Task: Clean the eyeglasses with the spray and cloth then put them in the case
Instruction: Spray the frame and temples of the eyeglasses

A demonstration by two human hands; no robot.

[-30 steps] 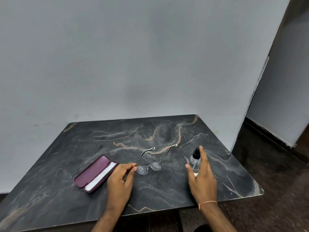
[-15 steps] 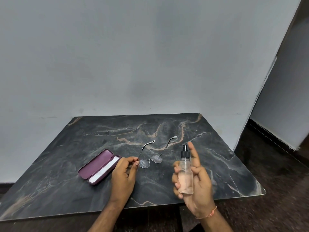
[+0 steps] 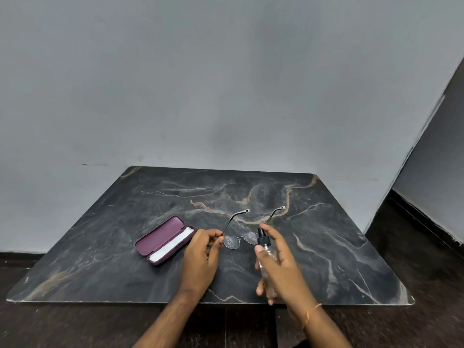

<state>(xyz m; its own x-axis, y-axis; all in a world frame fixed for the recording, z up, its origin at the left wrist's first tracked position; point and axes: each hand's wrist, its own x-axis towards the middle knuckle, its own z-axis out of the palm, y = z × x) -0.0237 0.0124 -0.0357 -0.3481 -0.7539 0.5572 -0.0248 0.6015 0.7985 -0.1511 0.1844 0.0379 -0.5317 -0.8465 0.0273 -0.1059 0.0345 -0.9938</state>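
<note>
Head view: a dark marble table [image 3: 326, 259] is seen against a grey wall [image 3: 226, 84]. The glasses [image 3: 239, 239] lie near the table's middle with both temples unfolded and pointing toward the wall; droplets are seen on the lenses. The left hand [image 3: 200, 257] is curled beside the left lens, and the frame's left end is pinched between thumb and fingertips. A clear spray bottle [image 3: 266, 262] with a black nozzle is gripped in the right hand [image 3: 281, 262], fingers wrapped round its body and the index finger laid over the nozzle top. The bottle is held tilted, its nozzle just above the right lens. A thin band [image 3: 311, 312] is worn on the right wrist. To the left of the left hand, a purple case [image 3: 163, 237] lies open on the table, and a white cloth [image 3: 173, 244] is seen folded inside its nearer half. Dark floor [image 3: 414, 247] is visible to the right of the table.
</note>
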